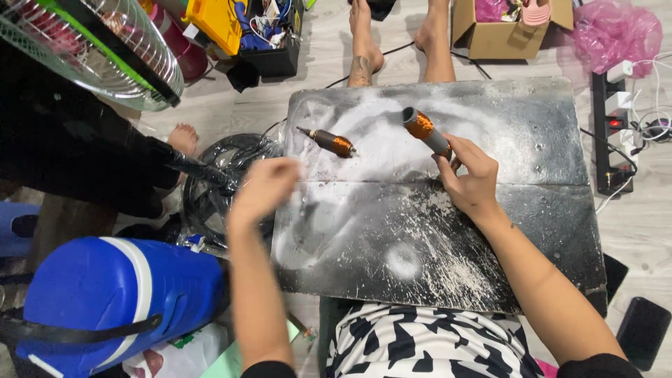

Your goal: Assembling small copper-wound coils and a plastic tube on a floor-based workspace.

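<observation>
My right hand (470, 180) grips a cylindrical motor armature (425, 130) with copper windings, holding it tilted above a dusty dark metal sheet (420, 238) on the floor. A second armature (327, 141) with a thin shaft lies on the sheet's upper left part. My left hand (264, 187) hovers over the sheet's left edge, blurred, just below and left of that lying armature; nothing shows in it, but the blur hides its fingers.
A blue drum-like container (112, 297) lies at lower left. A fan guard (98, 49) is at upper left, black cable coils (224, 175) beside the sheet. Another person's bare feet (364, 42) rest beyond it. A power strip (612, 133) and a cardboard box (500, 31) lie at right.
</observation>
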